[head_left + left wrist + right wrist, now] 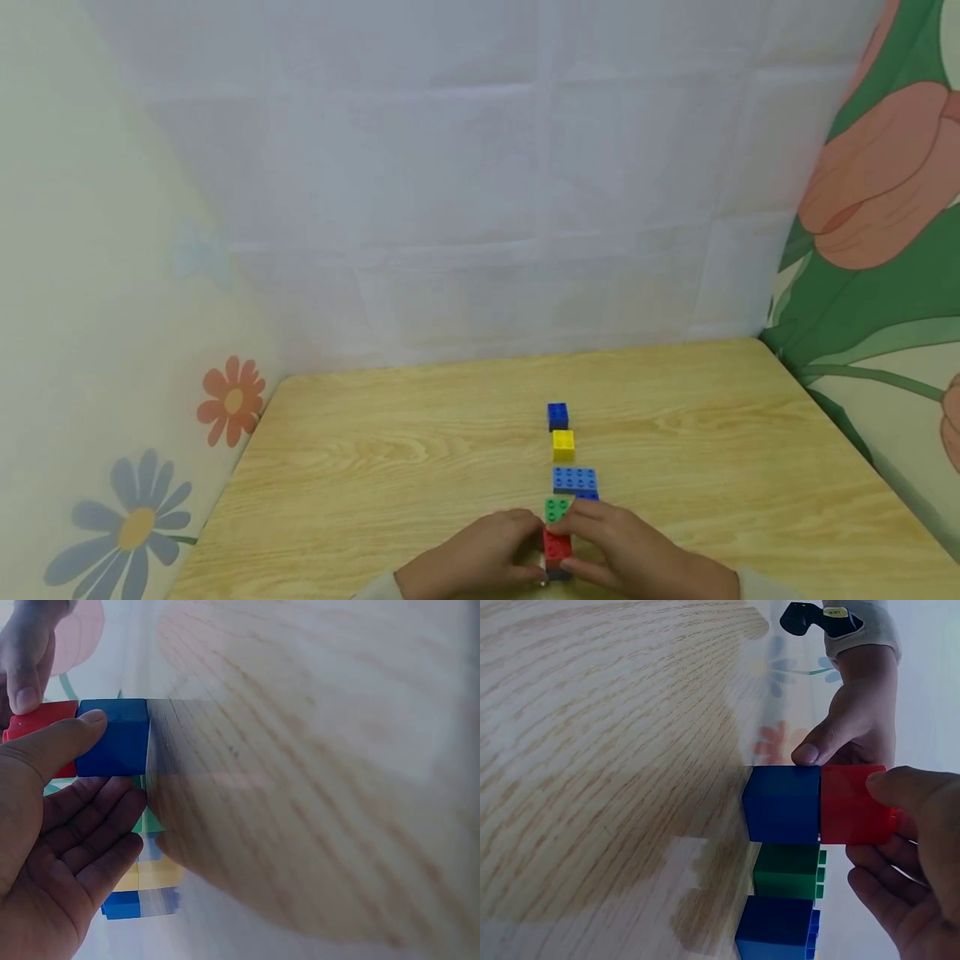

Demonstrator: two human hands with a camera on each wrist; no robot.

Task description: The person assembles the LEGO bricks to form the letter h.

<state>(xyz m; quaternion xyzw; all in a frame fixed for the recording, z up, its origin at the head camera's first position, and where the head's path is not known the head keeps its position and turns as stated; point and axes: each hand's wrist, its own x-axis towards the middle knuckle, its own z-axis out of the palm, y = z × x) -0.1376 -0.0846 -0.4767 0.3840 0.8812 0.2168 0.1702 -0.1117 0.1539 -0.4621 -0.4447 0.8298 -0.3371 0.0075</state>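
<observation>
Wood-grain table (390,467), blocks (563,446) directly atop, apparently 6

Solid red on the upper stacked brick (557,547), dark blue on the lower stacked brick (784,804). Bright green on the next brick (557,507), dark blue on the partly hidden brick (588,497), lighter blue on the eight-stud brick (574,479), yellow on the four-stud brick (563,445), deep blue on the farthest brick (557,416). Pale yellow with brownish wood grain across the worktop (420,467); plain whitish on the creased cloth (450,167); orange-red petals on the small printed flower (234,401), grey-blue on the large printed flower (137,529), coral on the printed tulip (877,179).
</observation>
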